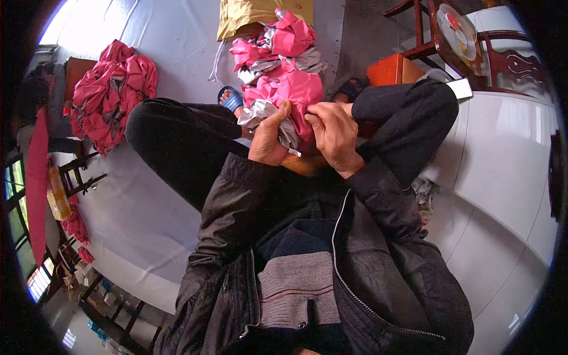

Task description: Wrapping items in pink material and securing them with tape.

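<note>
Pink fabric with a silvery-grey reverse side (290, 83) runs in a crumpled strip from between my knees to a tan sack at the far side. My left hand (270, 137) is closed on the near end of this fabric, thumb pointing up, with silvery folds bunched beside it. Close by on the right, my right hand (334, 135) pinches the pink side with its fingers curled. A short gap of cloth lies between the two hands. What the fingertips grip in detail is hidden.
At the far left lies a large heap of pink fabric (115, 92). The tan sack (248, 18) rests beyond the strip. An orange box (393, 71) and a wooden chair (420, 29) stand at the far right. A blue sandal (231, 97) shows beside the cloth.
</note>
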The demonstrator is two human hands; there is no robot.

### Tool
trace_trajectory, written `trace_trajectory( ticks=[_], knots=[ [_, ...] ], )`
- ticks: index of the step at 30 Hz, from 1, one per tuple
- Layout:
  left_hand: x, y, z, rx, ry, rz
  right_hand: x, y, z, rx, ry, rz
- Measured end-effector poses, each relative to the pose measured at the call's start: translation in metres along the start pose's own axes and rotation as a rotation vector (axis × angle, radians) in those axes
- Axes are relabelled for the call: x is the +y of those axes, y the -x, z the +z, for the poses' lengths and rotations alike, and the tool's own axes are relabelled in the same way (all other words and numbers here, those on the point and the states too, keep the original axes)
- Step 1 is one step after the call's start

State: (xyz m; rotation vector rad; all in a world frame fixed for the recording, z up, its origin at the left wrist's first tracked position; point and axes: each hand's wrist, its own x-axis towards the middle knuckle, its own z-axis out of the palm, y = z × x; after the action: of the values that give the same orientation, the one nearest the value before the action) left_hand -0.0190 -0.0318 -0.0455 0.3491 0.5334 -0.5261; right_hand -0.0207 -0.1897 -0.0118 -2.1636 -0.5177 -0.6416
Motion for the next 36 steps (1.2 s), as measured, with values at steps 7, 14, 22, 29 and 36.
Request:
trace_trajectory(
  ticks=[7,14,22,29,36],
  knots=[
    [0.004,0.002,-0.005,-0.124,-0.03,0.014,-0.002,0.007,0.003,-0.233,0.12,0.164],
    [0.0,0.005,0.01,-0.038,-0.022,0.048,0.002,0.008,0.004,-0.281,0.061,0.118],
    [0.0,-0.003,0.002,0.022,0.009,0.036,0.003,0.013,0.005,-0.333,0.081,0.116],
    [-0.002,-0.008,0.003,0.049,-0.02,0.067,0.002,0.01,-0.048,-0.199,0.106,0.146],
    [0.005,0.007,0.014,0.018,-0.206,0.041,0.06,0.012,-0.2,0.473,0.281,0.68]
  ],
)
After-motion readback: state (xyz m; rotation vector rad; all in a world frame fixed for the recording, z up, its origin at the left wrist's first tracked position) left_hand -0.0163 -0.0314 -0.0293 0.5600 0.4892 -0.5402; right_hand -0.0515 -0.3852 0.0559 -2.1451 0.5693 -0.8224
